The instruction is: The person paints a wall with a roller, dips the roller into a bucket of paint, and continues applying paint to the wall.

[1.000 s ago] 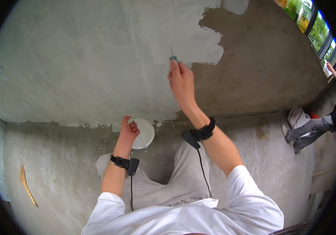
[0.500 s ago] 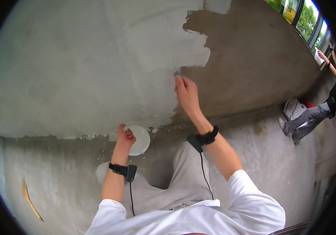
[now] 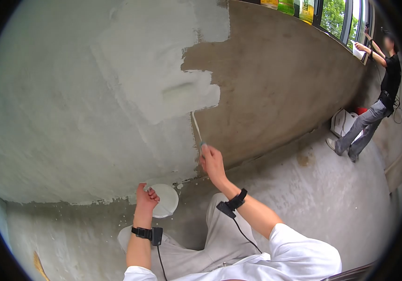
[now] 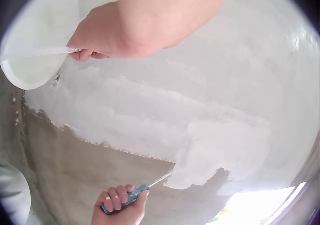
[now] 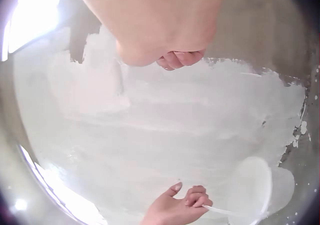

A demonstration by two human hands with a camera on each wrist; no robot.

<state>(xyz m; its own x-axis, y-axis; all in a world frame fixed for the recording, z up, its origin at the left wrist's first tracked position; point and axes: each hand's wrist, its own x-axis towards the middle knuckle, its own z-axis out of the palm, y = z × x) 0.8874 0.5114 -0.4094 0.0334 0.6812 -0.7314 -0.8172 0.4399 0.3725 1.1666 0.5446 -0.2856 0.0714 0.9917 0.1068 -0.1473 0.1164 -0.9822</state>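
My right hand [image 3: 212, 164] grips the blue handle of a putty knife [image 3: 196, 125], seen nearly edge-on. Its thin blade points up the wall, the tip by the lower edge of a fresh pale patch. The left wrist view shows the fingers wrapped round the blue handle [image 4: 131, 197], with white specks on the nails. Lower left, my left hand [image 3: 146, 200] curls round the white handle [image 4: 47, 51] of a round white bucket [image 3: 176, 206]. In the right wrist view its thumb stands apart from the curled fingers. The wall [image 3: 276, 84] is coated pale left, bare brown right.
Pale splashes dot the floor [image 3: 276, 192] along the wall base near the bucket. A straw brush [image 3: 38, 265] lies lower left. Far right, another person [image 3: 390, 77] stands by a window [image 3: 334, 18], holding white paper, with a white box [image 3: 341, 122] behind their legs. Colourful bottles stand on the sill.
The head view has swung up and right, bringing more of the other person into sight. My right hand has come lower on the wall with the putty knife. My left hand keeps hold of the bucket's handle.
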